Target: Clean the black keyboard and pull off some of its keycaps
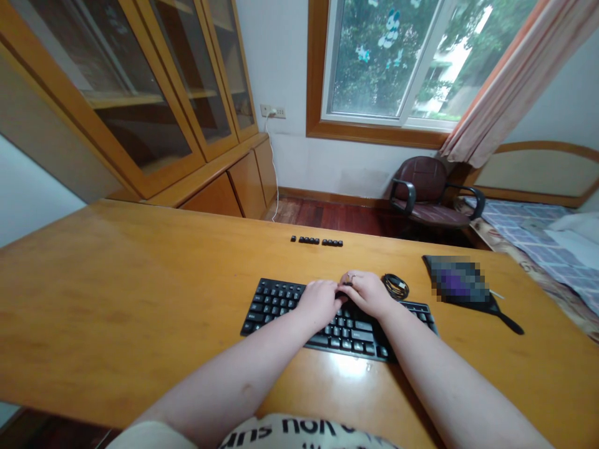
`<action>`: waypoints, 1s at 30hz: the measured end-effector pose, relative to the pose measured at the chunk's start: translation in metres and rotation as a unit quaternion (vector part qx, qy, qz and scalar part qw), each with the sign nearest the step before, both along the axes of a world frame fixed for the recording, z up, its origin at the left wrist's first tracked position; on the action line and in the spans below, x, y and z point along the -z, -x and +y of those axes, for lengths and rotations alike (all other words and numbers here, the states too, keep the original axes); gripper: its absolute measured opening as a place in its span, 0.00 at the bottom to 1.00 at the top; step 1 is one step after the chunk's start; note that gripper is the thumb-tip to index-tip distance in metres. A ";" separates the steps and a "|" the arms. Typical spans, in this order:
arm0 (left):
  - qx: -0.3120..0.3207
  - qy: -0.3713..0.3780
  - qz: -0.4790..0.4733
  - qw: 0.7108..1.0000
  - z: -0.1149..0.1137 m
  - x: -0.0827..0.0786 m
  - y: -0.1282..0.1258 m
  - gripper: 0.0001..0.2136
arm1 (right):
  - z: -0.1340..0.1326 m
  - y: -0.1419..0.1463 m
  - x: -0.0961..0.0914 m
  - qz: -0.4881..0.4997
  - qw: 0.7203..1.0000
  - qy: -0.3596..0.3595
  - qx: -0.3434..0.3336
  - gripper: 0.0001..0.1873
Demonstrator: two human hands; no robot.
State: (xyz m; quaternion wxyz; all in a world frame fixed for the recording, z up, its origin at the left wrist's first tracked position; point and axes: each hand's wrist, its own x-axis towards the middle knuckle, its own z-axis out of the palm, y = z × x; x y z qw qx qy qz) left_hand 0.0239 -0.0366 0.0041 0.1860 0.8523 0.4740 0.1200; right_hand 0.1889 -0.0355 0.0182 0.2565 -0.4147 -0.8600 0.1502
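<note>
A black keyboard lies on the wooden desk in front of me, tilted slightly, its right end nearer. My left hand rests over its upper middle, fingers bent and drawn together. My right hand meets it from the other side, with thumb and fingers closed at the keyboard's back edge. Something small and dark shows at the right fingertips, too little to name. The fingers cover the keys beneath them. Behind the keyboard, several loose black keycaps stand in a row near the desk's far edge.
A coiled black cable lies just behind the keyboard, right of my hand. Farther right is a dark pouch with a strap, partly blurred. Beyond the desk are a glass-door cabinet, an office chair and a bed.
</note>
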 end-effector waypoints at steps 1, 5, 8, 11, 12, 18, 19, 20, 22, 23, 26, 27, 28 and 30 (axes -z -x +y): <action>0.003 0.003 -0.002 1.000 0.001 0.000 0.000 0.11 | 0.000 0.000 0.001 0.001 1.000 0.000 0.007 0.15; 0.003 0.017 -0.010 1.000 0.002 -0.001 0.000 0.12 | -0.002 0.001 0.002 0.015 0.999 0.018 0.032 0.15; 0.002 0.010 -0.010 1.000 0.000 -0.002 0.000 0.12 | -0.002 0.001 0.005 0.031 0.998 0.035 0.047 0.15; 0.008 0.003 -0.008 1.000 -0.001 -0.002 0.000 0.12 | -0.002 0.002 0.007 0.060 0.996 0.045 0.056 0.14; 0.008 0.003 -0.007 1.000 -0.001 -0.003 0.000 0.12 | -0.002 0.002 0.007 0.070 0.995 0.047 0.057 0.14; 0.010 0.006 -0.007 1.000 0.000 -0.001 -0.001 0.12 | -0.002 0.003 0.006 0.095 0.992 0.052 0.058 0.15; 0.011 0.006 -0.008 1.000 0.000 -0.001 -0.001 0.12 | -0.001 0.003 0.007 0.097 0.992 0.052 0.060 0.15; 0.012 0.007 -0.010 1.000 0.001 -0.001 -0.001 0.12 | -0.001 0.003 0.008 0.102 0.991 0.055 0.065 0.15; 0.005 0.008 -0.022 1.000 0.000 -0.003 -0.001 0.13 | 0.002 0.002 0.011 0.144 0.983 0.071 0.093 0.16; 0.000 0.011 -0.033 0.999 0.000 -0.004 -0.001 0.13 | 0.004 0.002 0.013 0.177 0.974 0.085 0.113 0.17; -0.010 0.024 -0.059 0.998 -0.001 -0.008 -0.001 0.13 | 0.007 0.001 0.015 0.241 0.952 0.110 0.155 0.19; -0.013 0.026 -0.064 0.998 -0.002 -0.008 0.000 0.13 | 0.008 0.001 0.015 0.237 0.954 0.105 0.154 0.18; -0.014 0.025 -0.070 0.997 -0.002 -0.009 0.000 0.12 | 0.008 0.001 0.015 0.226 0.958 0.097 0.147 0.18; -0.021 0.015 -0.097 0.995 -0.003 -0.008 0.000 0.11 | 0.008 0.000 0.014 0.226 0.961 0.081 0.136 0.17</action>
